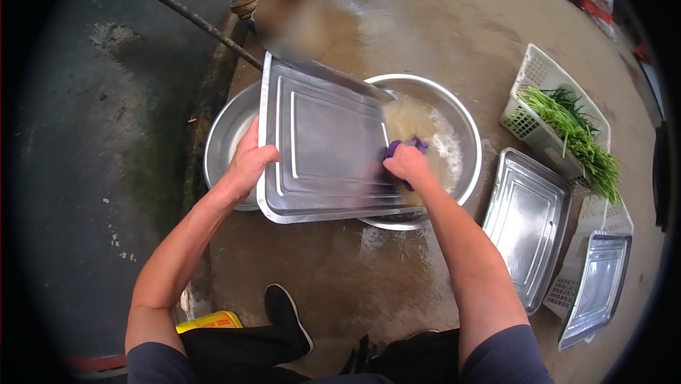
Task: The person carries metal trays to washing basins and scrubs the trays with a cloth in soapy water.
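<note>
A rectangular metal tray (330, 129) is tilted over two round metal basins, its right end down in the right basin (472, 150). My left hand (248, 160) grips the tray's left rim, thumb on the inner face, other fingers hidden behind it. In my right hand (408, 164) is a bunched purple cloth (417, 144), held at the tray's lower right end. Cloudy, foamy water (443, 132) lies in the right basin. Behind the tray, the left basin (218, 146) is partly covered.
Right of the basins lie a metal tray (528, 221) and a white crate (550, 72) with green vegetables (574, 125). Another tray (599, 285) leans at far right. A pole (177, 8) slants in from upper left. A yellow packet (213, 321) lies near my foot.
</note>
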`<state>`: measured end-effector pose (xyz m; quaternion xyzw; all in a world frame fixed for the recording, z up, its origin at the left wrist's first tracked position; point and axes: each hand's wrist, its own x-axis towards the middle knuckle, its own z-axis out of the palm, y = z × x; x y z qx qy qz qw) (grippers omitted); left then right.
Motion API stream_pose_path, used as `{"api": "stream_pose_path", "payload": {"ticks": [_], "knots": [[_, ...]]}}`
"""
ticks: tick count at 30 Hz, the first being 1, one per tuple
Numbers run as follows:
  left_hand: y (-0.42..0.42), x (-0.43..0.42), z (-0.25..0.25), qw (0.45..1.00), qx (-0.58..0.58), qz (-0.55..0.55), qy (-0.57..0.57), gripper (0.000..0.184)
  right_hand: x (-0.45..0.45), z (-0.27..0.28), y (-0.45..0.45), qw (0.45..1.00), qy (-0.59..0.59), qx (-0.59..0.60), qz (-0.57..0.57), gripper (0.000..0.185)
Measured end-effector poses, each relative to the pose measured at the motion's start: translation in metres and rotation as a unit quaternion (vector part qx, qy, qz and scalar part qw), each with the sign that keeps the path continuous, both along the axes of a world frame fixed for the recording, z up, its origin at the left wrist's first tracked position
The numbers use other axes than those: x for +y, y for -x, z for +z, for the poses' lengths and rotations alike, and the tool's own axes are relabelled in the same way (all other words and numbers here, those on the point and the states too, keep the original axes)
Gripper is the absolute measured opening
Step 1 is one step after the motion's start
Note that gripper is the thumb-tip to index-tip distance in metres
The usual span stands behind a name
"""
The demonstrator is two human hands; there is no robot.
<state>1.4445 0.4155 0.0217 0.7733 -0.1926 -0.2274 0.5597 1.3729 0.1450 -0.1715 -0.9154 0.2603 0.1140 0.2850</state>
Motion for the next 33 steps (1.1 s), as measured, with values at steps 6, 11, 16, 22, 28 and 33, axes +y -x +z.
{"api": "stream_pose_path", "payload": {"ticks": [6,11,16,22,28,33], "knots": [[-0.009,-0.002,-0.002,0.998,-0.062,0.011,-0.003,0.06,-0.003,0.001,0.047,0.994,-0.032,0.072,0.082,0.04],[-0.007,-0.012,-0.006,0.978,-0.2,0.024,0.049,0.052,-0.01,-0.003,0.059,0.985,-0.13,0.09,0.072,0.044],[-0.004,-0.031,0.036,0.95,-0.305,-0.043,-0.055,0.043,-0.02,0.008,0.063,0.972,-0.212,0.078,0.06,0.035],[-0.005,-0.058,0.075,0.713,-0.669,-0.182,-0.107,0.039,-0.029,0.02,0.06,0.903,-0.421,0.08,-0.019,0.017],[0.002,-0.079,0.087,0.75,-0.612,-0.248,-0.048,0.016,-0.063,0.022,0.071,0.906,-0.41,-0.014,-0.103,0.019],[-0.003,-0.092,0.115,0.888,-0.456,0.061,0.026,0.019,-0.095,0.006,0.078,0.847,-0.401,-0.155,-0.313,0.024]]}}
